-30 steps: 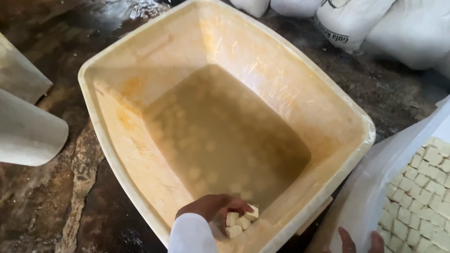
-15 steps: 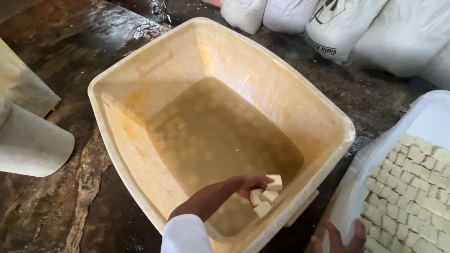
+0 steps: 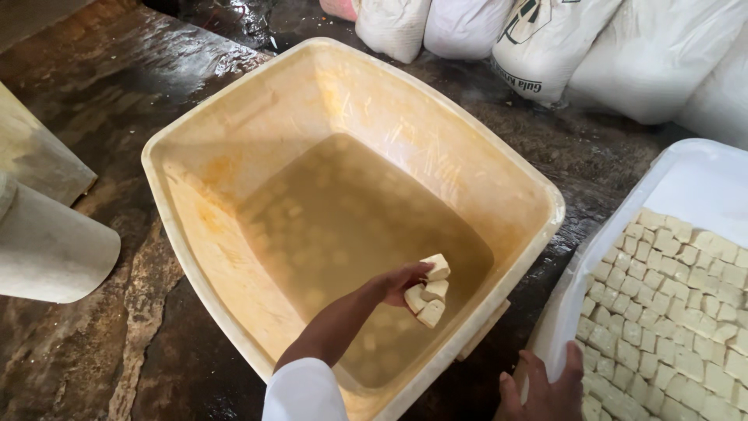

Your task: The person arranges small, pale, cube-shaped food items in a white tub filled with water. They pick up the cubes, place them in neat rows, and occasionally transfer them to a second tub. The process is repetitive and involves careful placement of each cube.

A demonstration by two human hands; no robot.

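My left hand [image 3: 401,282] reaches out of a white sleeve into a large cream plastic tub [image 3: 234,117]. It is closed around a few pale tofu cubes [image 3: 431,291], held just above the cloudy brown liquid [image 3: 335,210]. More cubes show dimly under the surface. At the bottom right, my right hand [image 3: 545,383] grips the near rim of a white tray [image 3: 701,179]. That tray is packed with several rows of pale tofu cubes [image 3: 678,312].
White filled sacks [image 3: 592,39] are stacked behind the tub at the top right. Two pale cylinders [image 3: 47,249] lie at the left on the wet, dark stone floor [image 3: 101,86]. The tray sits close beside the tub's right corner.
My left hand has carried the cubes from the tub's near edge farther out over the liquid. The right hand has stayed on the tray rim. The view has shifted left.
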